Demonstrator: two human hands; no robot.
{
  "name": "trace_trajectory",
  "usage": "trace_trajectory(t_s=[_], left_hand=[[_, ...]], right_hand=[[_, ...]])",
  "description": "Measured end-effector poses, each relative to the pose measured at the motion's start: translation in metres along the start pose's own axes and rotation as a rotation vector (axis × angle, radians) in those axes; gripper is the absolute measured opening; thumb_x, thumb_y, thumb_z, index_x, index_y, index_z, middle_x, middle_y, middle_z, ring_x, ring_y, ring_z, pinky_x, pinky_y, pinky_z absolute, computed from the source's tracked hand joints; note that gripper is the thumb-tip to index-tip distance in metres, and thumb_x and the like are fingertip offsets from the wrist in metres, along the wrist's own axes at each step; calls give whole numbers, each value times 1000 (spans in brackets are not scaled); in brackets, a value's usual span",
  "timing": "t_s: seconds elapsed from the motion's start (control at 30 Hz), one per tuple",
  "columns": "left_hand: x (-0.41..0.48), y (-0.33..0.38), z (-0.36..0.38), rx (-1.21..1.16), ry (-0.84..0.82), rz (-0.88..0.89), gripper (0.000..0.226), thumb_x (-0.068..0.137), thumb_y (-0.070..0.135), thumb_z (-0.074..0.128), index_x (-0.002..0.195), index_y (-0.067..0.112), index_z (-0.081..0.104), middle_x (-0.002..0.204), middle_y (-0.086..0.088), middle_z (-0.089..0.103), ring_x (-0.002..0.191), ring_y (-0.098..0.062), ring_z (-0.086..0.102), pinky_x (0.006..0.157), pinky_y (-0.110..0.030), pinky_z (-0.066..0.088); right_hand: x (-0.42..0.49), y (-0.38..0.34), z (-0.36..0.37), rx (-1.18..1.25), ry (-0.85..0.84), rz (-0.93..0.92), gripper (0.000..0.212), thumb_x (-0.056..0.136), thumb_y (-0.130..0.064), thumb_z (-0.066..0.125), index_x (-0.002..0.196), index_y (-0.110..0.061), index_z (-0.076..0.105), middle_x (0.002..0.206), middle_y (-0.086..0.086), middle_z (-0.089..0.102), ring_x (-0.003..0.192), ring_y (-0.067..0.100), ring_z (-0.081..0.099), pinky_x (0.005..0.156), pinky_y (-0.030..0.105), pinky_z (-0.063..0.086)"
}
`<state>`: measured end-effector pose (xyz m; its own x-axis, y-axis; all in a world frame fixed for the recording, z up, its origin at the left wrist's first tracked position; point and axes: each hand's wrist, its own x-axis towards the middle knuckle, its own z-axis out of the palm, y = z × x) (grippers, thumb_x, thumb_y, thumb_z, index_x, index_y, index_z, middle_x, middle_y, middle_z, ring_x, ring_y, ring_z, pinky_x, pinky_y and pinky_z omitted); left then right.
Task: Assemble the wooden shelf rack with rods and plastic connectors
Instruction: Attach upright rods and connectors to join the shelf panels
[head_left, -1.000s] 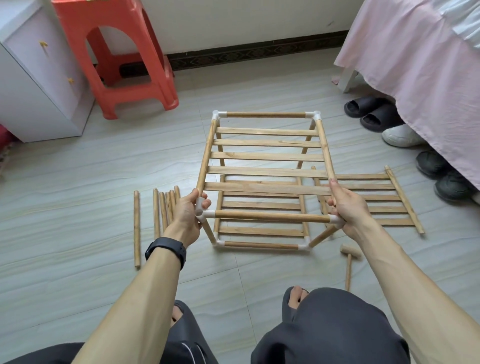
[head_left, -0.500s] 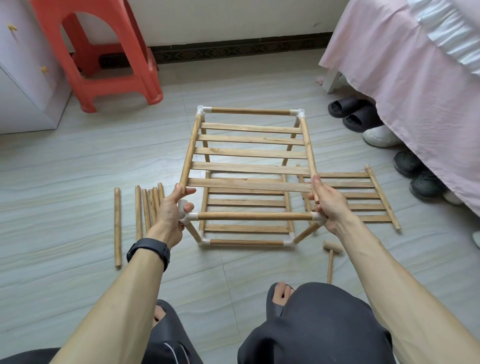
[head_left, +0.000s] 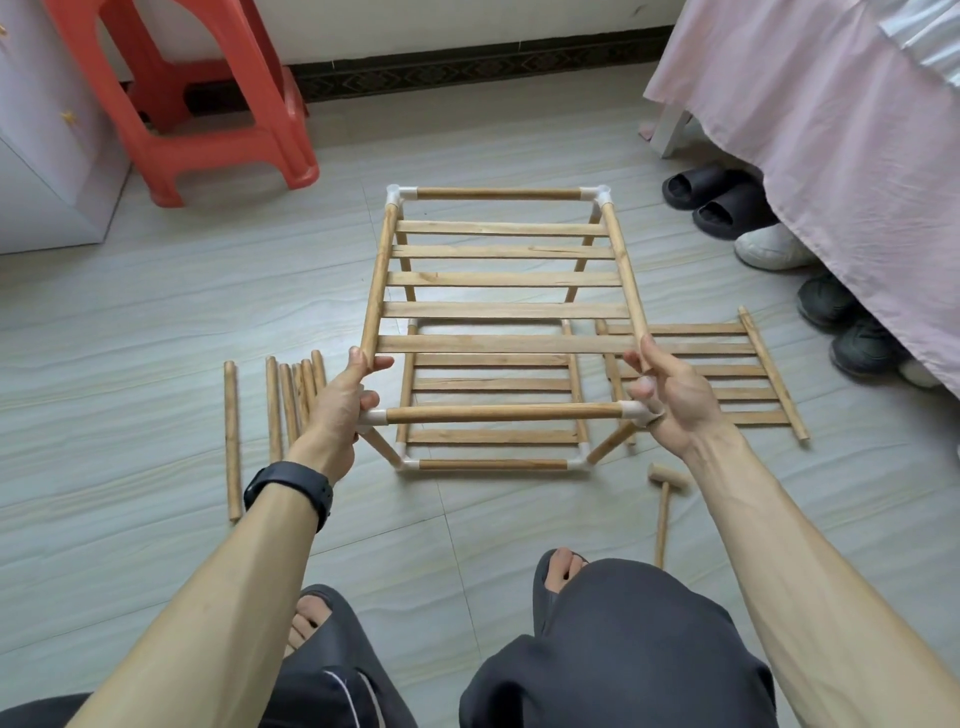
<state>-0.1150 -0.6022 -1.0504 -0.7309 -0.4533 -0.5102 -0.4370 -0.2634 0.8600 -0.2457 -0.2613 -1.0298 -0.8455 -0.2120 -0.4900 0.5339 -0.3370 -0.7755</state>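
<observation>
A two-tier wooden shelf rack (head_left: 501, 280) stands on the floor in front of me, its rods joined by white plastic connectors. My left hand (head_left: 340, 402) grips the near-left corner, thumb and fingers pinching the top side rod above the connector (head_left: 375, 417). My right hand (head_left: 670, 397) holds the near-right corner, fingers curled round the white connector (head_left: 635, 409) and the side rod. The upper slatted panel is tilted; its near ends sit above the front rod (head_left: 504, 414). A lower slatted tier (head_left: 493, 410) shows beneath.
Several loose rods (head_left: 288, 400) lie on the floor to the left. A spare slatted panel (head_left: 722, 374) lies to the right, and a small wooden mallet (head_left: 665, 499) near my right knee. A red stool (head_left: 208, 104), white cabinet (head_left: 47, 156), shoes (head_left: 727, 202) and a pink bedcover (head_left: 831, 130) surround the spot.
Both hands stay on the near corners; my fingers have shifted up along the side rods and the right hand has loosened a little. The camera has turned slightly to the right.
</observation>
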Motion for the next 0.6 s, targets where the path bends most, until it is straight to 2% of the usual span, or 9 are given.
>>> trace_trajectory(t_s=[0.13, 0.33, 0.37, 0.4, 0.43, 0.47, 0.5, 0.53, 0.6], left_hand=[[-3, -1, 2, 46, -1, -11, 49, 99, 67, 40, 103, 33, 75, 61, 9, 37, 60, -11, 28, 64, -32, 24], [2, -1, 11, 37, 119, -29, 45, 100, 60, 42, 85, 25, 67, 76, 3, 53, 76, -17, 45, 79, -35, 38], [3, -1, 11, 22, 121, -43, 45, 100, 60, 43, 86, 25, 66, 80, 1, 60, 84, -23, 50, 89, -39, 41], [4, -1, 11, 15, 128, -55, 44, 100, 60, 44, 88, 24, 65, 92, -6, 68, 92, -11, 37, 103, -43, 41], [4, -2, 11, 15, 141, -62, 44, 100, 60, 44, 90, 23, 65, 110, -13, 71, 137, -33, 33, 111, -45, 37], [4, -1, 11, 15, 149, -68, 44, 100, 61, 44, 91, 22, 64, 117, -16, 70, 119, -44, 54, 111, -45, 37], [4, 0, 11, 9, 147, -70, 44, 100, 61, 44, 91, 22, 64, 107, -12, 73, 109, -45, 55, 103, -41, 41], [2, 1, 11, -7, 132, -71, 43, 100, 60, 44, 88, 23, 63, 86, -2, 72, 85, -32, 52, 88, -34, 42], [1, 5, 9, -62, 71, -90, 39, 102, 57, 44, 85, 25, 59, 61, 12, 54, 63, -11, 41, 66, -28, 30]], right_hand=[[2, 3, 2, -72, 106, -3, 16, 101, -34, 62, 106, -19, 65, 85, -6, 67, 40, 1, 39, 33, 11, 28], [4, 2, -4, 4, 50, 23, 13, 103, -26, 57, 104, -14, 63, 81, -1, 63, 44, 6, 49, 35, 14, 36], [4, 4, -3, 3, 65, 9, 13, 103, -24, 56, 104, -13, 63, 77, -1, 59, 47, 7, 49, 38, 15, 38], [5, 6, -1, -3, 92, -9, 14, 103, -24, 55, 103, -13, 63, 73, -2, 56, 50, 9, 49, 42, 17, 39], [5, 7, 1, -7, 124, -24, 14, 103, -24, 54, 102, -13, 63, 70, -2, 54, 51, 10, 48, 44, 18, 39], [5, 8, 4, -4, 149, -35, 14, 103, -24, 54, 102, -13, 63, 67, -3, 52, 52, 10, 47, 44, 19, 39], [5, 10, 6, 0, 163, -42, 14, 103, -24, 54, 102, -13, 63, 65, -3, 51, 52, 10, 46, 43, 19, 39], [5, 11, 8, 3, 170, -49, 14, 103, -23, 53, 103, -13, 62, 65, -2, 50, 52, 10, 45, 43, 19, 38], [5, 13, 9, -2, 194, -62, 17, 102, -23, 54, 108, -10, 63, 64, -2, 48, 52, 9, 44, 45, 18, 39]])
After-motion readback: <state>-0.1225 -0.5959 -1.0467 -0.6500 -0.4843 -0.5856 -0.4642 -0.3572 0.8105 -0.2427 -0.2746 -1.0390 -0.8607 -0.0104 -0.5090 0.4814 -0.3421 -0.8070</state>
